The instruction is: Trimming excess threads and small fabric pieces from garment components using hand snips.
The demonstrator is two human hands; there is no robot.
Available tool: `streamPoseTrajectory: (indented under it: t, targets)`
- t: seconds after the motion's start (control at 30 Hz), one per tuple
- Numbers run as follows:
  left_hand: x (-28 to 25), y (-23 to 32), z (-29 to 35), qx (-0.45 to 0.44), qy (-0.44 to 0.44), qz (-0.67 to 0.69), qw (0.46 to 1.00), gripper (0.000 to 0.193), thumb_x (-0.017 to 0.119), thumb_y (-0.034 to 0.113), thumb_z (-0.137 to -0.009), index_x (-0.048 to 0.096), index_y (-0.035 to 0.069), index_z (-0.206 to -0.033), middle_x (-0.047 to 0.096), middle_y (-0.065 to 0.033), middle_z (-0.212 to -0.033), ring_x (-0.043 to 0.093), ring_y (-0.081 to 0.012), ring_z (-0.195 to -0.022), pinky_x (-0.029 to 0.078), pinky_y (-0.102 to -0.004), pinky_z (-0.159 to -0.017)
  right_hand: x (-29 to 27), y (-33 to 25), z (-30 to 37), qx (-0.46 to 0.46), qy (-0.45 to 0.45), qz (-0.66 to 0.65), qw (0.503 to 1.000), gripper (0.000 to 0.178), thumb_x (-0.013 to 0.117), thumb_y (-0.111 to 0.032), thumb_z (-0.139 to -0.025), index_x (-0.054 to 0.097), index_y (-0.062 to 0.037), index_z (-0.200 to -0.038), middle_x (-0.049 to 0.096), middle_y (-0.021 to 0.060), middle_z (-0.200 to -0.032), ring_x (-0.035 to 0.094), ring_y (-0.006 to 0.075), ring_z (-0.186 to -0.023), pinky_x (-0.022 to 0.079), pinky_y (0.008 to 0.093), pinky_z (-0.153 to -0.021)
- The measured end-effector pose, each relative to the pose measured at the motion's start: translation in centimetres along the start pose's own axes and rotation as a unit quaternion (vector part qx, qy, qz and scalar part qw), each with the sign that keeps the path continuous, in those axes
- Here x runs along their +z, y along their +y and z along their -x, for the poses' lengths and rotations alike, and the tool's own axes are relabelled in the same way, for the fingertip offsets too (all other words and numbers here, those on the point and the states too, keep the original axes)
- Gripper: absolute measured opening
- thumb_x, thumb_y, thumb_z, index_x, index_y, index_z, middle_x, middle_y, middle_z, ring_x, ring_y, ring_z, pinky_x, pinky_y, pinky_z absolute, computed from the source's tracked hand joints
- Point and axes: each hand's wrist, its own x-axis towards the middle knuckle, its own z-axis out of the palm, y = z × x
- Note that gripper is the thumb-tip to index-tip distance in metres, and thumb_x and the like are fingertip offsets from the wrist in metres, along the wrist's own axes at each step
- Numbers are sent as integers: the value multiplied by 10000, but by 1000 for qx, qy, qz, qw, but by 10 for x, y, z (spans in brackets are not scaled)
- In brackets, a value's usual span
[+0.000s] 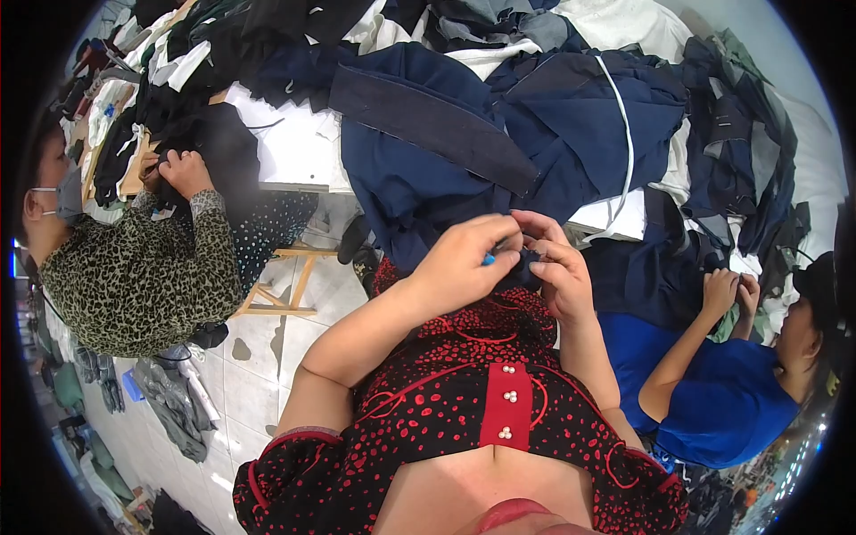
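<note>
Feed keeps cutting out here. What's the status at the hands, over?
Left hand and right hand both pinch one dark navy garment piece; small blue tool in left. Navy garment pile right behind. Co-workers' hands apart.

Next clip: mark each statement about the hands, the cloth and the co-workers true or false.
1. Both hands, left hand and right hand, meet on dark navy cloth. True.
2. The left hand holds large scissors. False: only a small blue tool shows at its fingers.
3. A co-worker in a leopard-print sleeve is on the left. True.
4. The co-worker on the right wears a red top. False: the top is blue.
5. The table holds only white fabric. False: mostly navy and black garments.
</note>
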Motion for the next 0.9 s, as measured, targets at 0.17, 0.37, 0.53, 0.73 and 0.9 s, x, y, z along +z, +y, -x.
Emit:
streamPoseTrajectory:
  t: [0.17, 0.37, 0.53, 0.73, 0.9]
  targets:
    - [-4, -2, -5, -66, -4, -17, 998, 74, 542, 57, -820, 487, 9, -833, 502, -79, -722, 495, -156, -647, 407, -269, -623, -3, 0, 1, 17, -2, -28, 999, 125, 554, -97, -689, 500, 16, -686, 453, 198, -1290, 407, 272, -1215, 282, 385, -1023]
    - [-4, -4, -6, -55, 7, -13, 998, 65, 542, 42, -832, 494, 4, -854, 503, -71, -710, 478, -128, -650, 407, -268, -620, -3, 0, 1, 34, 11, -57, 998, 128, 562, -104, -693, 485, -3, -676, 460, 204, -1276, 417, 267, -1201, 278, 384, -1027]
    - [-6, 7, -3, -42, 2, 20, 999, 57, 540, 38, -830, 502, 5, -857, 517, -59, -718, 488, -113, -665, 413, -253, -633, -4, 2, 0, 28, 7, -50, 998, 139, 573, -111, -697, 483, -5, -698, 471, 204, -1259, 419, 261, -1193, 271, 380, -1028]
    - [-8, 12, 2, -49, -62, 42, 996, 51, 551, 39, -820, 517, 13, -849, 530, -42, -742, 496, -108, -694, 419, -253, -662, -1, -5, 2, 33, -34, 137, 989, 179, 621, -145, -715, 544, 5, -773, 490, 159, -1259, 465, 209, -1118, 353, 329, -937]
    - [-15, 18, 3, -40, -75, 49, 995, 54, 559, 51, -823, 524, 13, -840, 535, -44, -743, 507, -116, -700, 426, -260, -674, 0, -10, 3, 16, -71, 187, 980, 161, 638, -139, -760, 584, 9, -797, 524, 128, -1206, 502, 198, -1043, 388, 321, -886]
